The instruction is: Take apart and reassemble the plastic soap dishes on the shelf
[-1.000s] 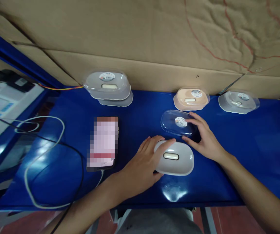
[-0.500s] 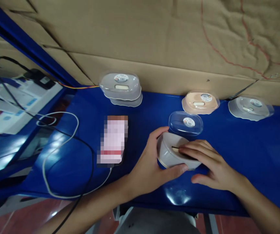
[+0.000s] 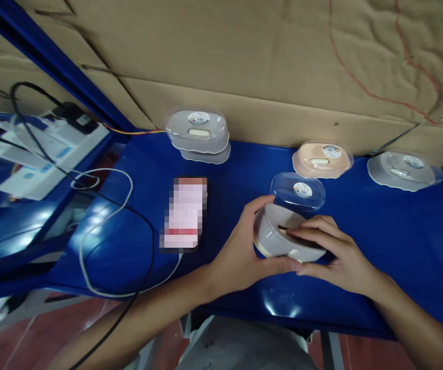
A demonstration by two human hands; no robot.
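Note:
A grey oval plastic box [image 3: 271, 231] with a dark slot in its upper face is between my hands above the blue table. My left hand [image 3: 240, 252] grips its left end, thumb along the front and fingers around the back. My right hand [image 3: 337, 252] holds the right side; its fingertips lie at the slot and its thumb is at the lower front edge, by the left thumb. What the right fingertips press is partly hidden. Just behind the box lies a clear oval lid [image 3: 296, 191] with a round white label.
Lidded grey boxes [image 3: 198, 133] are stacked at the back left. A peach box [image 3: 319, 159] and another grey box [image 3: 402, 169] stand along the cardboard wall [image 3: 221, 61]. A phone [image 3: 185, 216] on a white cable lies left, near a power strip [image 3: 57, 159] and a black cable.
My right thumb has come in against the box's front edge, beside the left thumb. The box is tilted slightly more. The whole view has shifted a little.

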